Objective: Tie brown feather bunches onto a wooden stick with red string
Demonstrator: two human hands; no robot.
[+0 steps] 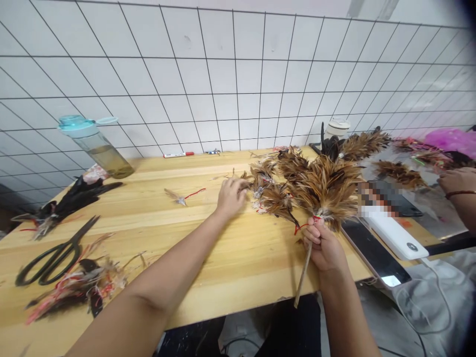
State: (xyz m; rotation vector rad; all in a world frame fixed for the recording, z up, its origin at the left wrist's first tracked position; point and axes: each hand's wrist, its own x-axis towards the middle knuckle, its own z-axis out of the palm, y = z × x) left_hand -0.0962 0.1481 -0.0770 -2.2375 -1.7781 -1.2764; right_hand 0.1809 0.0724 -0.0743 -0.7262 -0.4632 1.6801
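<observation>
My right hand (325, 245) is closed around the thin stick of a feather duster (323, 191), just under its bushy brown feathers. A red string (302, 228) hangs at the tied base by my fingers. My left hand (231, 197) reaches over the table, fingers apart, its tips at the near edge of a pile of brown feathers (275, 198). Part of that pile is hidden behind the duster. To the left of this hand lies a small feather tuft (180, 199) with a red string.
Black scissors (55, 258), black feathers (67, 206), scraps (89, 282) and a tilted water bottle (106, 153) occupy the left side. A red marker (178, 154) lies by the tiled wall. Rightward are a phone (375, 253), a white power bank (396, 233) and another person's hand (459, 183).
</observation>
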